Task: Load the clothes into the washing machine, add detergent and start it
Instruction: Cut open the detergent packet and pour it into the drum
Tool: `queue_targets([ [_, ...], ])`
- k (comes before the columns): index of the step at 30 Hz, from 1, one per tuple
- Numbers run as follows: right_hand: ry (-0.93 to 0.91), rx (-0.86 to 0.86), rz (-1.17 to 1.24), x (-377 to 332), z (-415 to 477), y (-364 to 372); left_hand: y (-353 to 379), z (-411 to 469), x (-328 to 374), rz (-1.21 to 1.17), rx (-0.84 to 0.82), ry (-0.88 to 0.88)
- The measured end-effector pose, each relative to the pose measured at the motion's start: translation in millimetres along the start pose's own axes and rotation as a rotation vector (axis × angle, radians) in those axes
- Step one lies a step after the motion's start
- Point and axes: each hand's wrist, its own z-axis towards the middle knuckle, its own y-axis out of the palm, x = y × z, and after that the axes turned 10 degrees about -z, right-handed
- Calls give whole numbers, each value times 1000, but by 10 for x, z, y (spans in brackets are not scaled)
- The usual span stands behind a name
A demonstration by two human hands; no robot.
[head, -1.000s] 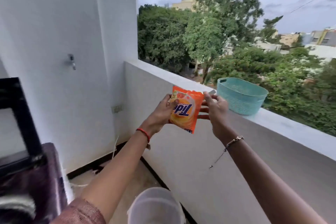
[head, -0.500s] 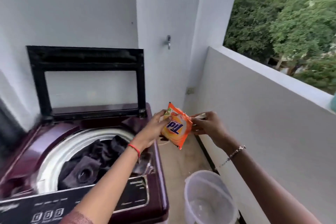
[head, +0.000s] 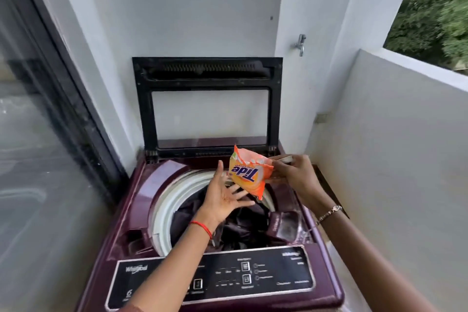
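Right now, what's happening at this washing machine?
A person stands over an open top-loading washing machine with dark clothes already in the drum. The right hand holds an upside-down orange Tide detergent packet above the drum, while the left hand is spread open beneath it. The lid stands upright.

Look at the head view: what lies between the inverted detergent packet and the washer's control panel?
In the head view, the open drum holding dark clothes lies between detergent packet and control panel, with the open left hand above it.
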Motion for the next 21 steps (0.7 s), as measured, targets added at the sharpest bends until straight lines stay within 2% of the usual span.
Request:
queue_targets([
  [7,43,-73,-178,193,-7,412,-359,-66,105,-120,64,-325],
  [9,49,-115,-233,241,1,410,-428,-60,80,-143,64,-365],
  [11,60,-153,-272,260,23,383,-438,-54,44,-162,62,-340],
  [16,47,-252,-358,236,126,347,-320,32,-35,-223,193,-225],
  [21,-14,-253,-436,239,273,280,-216,177,-12,-215,238,-182],
])
